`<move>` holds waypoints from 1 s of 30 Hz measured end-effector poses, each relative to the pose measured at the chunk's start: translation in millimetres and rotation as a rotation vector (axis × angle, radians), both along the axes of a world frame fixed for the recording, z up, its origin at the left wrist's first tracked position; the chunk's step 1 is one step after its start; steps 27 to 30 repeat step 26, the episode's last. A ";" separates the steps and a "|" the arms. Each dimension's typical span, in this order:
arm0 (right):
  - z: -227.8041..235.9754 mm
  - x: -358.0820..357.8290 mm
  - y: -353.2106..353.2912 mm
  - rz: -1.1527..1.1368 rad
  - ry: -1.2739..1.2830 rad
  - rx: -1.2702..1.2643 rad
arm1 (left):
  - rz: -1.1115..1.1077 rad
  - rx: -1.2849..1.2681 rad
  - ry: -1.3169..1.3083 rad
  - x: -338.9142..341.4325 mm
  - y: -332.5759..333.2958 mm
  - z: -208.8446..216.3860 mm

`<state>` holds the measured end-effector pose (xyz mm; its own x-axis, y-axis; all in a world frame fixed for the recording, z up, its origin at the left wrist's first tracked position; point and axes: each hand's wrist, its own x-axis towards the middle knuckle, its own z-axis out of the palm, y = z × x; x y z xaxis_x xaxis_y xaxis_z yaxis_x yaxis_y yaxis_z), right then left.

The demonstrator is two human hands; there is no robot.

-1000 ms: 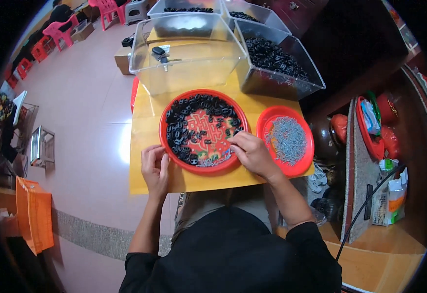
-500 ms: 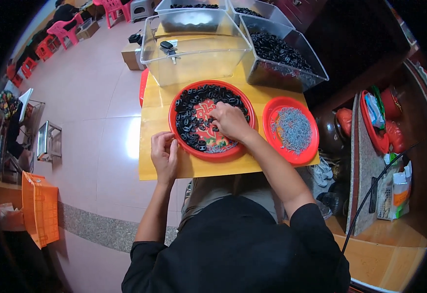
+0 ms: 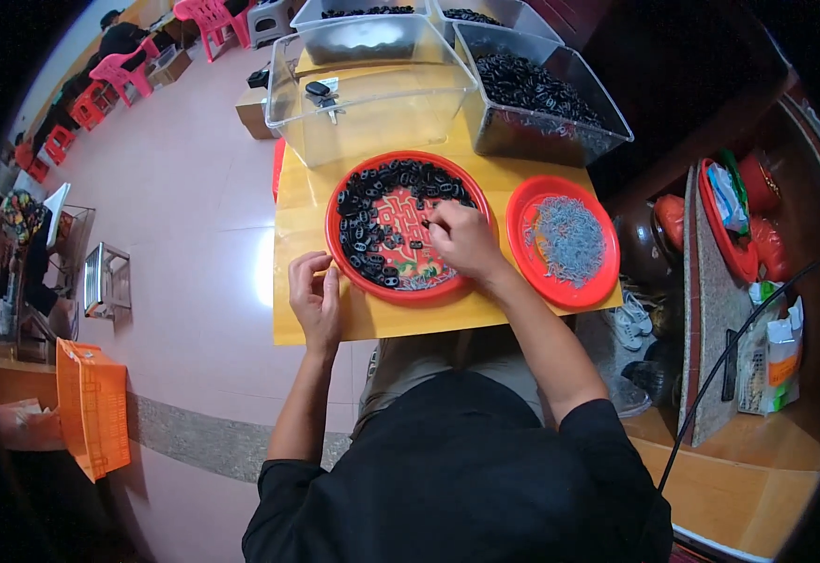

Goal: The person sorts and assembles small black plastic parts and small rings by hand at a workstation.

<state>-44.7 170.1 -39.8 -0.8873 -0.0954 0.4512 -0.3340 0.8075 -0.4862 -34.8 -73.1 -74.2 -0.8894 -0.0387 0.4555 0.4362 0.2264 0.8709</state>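
Observation:
A round red tray holds many small black oval plastic pieces heaped along its left and far sides, with a printed pattern showing in the middle. Thin silvery pins lie at its near edge. Over the tray's right half, my right hand is closed in a pinch, a small black piece at its fingertips. My left hand rests on the yellow board against the tray's left rim, fingers curled in; what they hold, if anything, is hidden. A smaller red plate of silvery pins lies to the right.
Clear plastic bins stand at the far side; the right one holds black pieces. Keys lie by the front-left bin. An orange crate and a metal stool are on the left, shelves with bags on the right.
My right hand has moved a little to the right over the tray, fingers still pinched. My left hand stays by the rim. The whole view has shifted slightly.

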 end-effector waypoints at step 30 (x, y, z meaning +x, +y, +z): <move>-17.3 112.4 13.9 -0.190 -0.219 -0.849 | -0.676 -0.650 0.154 -92.9 62.6 49.0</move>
